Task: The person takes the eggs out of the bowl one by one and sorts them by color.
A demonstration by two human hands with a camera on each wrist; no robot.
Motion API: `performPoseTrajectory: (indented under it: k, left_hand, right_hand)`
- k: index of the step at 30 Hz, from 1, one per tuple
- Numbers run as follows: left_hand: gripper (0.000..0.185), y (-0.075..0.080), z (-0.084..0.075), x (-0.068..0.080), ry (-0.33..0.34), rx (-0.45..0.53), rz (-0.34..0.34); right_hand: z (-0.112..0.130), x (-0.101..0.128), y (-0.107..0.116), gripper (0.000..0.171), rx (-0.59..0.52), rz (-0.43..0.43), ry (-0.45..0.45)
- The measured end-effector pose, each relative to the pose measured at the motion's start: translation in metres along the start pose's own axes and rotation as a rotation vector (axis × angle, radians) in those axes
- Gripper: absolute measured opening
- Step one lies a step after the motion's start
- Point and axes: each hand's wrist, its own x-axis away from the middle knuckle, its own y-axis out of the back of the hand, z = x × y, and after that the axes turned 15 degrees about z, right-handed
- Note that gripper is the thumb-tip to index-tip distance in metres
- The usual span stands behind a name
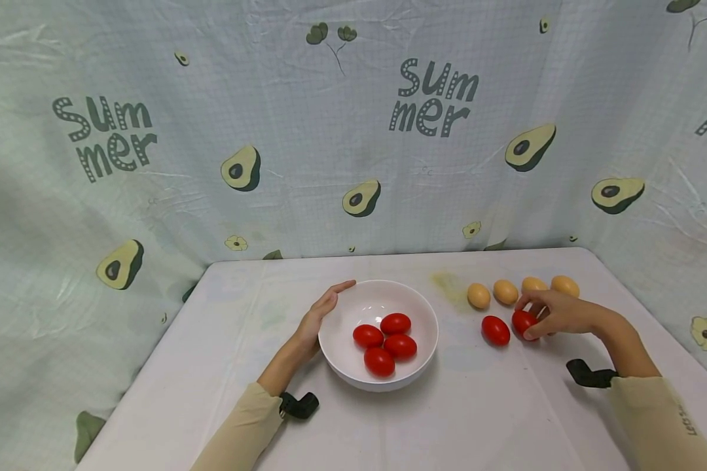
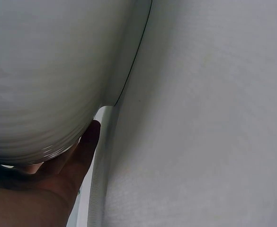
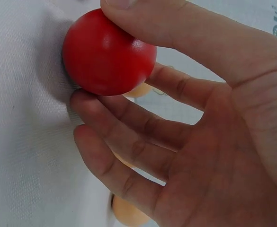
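Observation:
A white bowl [image 1: 342, 366] holds several glossy red eggs [image 1: 380, 361]. My left hand [image 1: 312, 324] rests against its left side, fingers extended along the outer wall; in the left wrist view they lie along the wall of the bowl [image 2: 43, 71]. Over on the right, my right hand [image 1: 565, 313] pinches a red egg [image 3: 105, 54] between the thumb and curled fingers, low over the tablecloth. One more red egg [image 1: 495, 331] lies just left of it. A row of yellow-orange eggs [image 1: 505, 292] sits behind, partly covered by my right hand.
A white cloth covers the table [image 1: 259, 307], with a yellowish stain [image 1: 448, 284] left of the yellow-orange eggs. A curtain [image 1: 306, 131] printed with avocados hangs behind and along the sides. Each wrist carries a black camera mount [image 1: 299, 405].

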Motion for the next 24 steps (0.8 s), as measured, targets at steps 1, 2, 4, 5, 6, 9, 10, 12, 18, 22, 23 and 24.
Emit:
performPoseTrajectory:
  k: [1,2,4,5,6,9,10,12,18,22,23,24]
  left_hand:
    - [0.051,0.0,0.0,0.0,0.0,-0.001,0.0]
    - [0.051,0.0,0.0,-0.0001,0.0,-0.002,0.001]
    - [0.051,0.0,-0.0002,-0.0001,0.0,0.0,0.001]
    - [0.051,-0.0001,-0.0003,-0.0001,-0.001,0.0,0.0]
    - [0.051,-0.0002,-0.0005,-0.0002,0.0,-0.002,-0.001]
    - [0.051,-0.0006,-0.0008,-0.0002,0.004,-0.008,-0.003]
    - [0.051,-0.0007,-0.0008,-0.0003,0.004,-0.011,-0.004]
    - [0.051,-0.0008,-0.0009,-0.0005,0.006,-0.017,-0.006]
    - [0.052,-0.0008,-0.0003,-0.0007,0.006,-0.024,-0.005]
    - [0.051,-0.002,-0.0013,0.0001,0.011,-0.021,-0.014]
    - [0.051,-0.002,-0.0013,0.0001,0.012,-0.018,-0.014]
    - [0.051,-0.0019,-0.0013,-0.0001,0.011,-0.015,-0.014]
  right_hand:
    - [-0.0006,-0.0002,0.0002,0.052,-0.001,0.001,0.0]
    - [-0.0011,-0.0003,0.0003,0.053,-0.005,0.003,0.0]
    - [-0.0019,-0.0006,0.0005,0.053,-0.011,0.009,0.005]
    - [-0.0022,-0.0007,0.0005,0.054,-0.014,0.011,0.007]
    - [-0.0023,-0.0005,0.0006,0.054,-0.015,0.013,0.009]
    - [-0.0018,0.0006,0.0008,0.056,-0.026,0.022,0.012]
    - [-0.0017,0.0011,0.001,0.057,-0.03,0.024,0.011]
    - [-0.0017,0.0022,0.0014,0.058,-0.037,0.031,0.011]
    - [-0.0027,0.0045,0.0025,0.061,-0.047,0.046,0.011]
    - [-0.0018,0.0055,0.0031,0.063,-0.041,0.05,0.015]
    - [-0.0013,0.0058,0.0034,0.063,-0.04,0.049,0.014]
    - [-0.0008,0.0062,0.0037,0.063,-0.037,0.048,0.012]
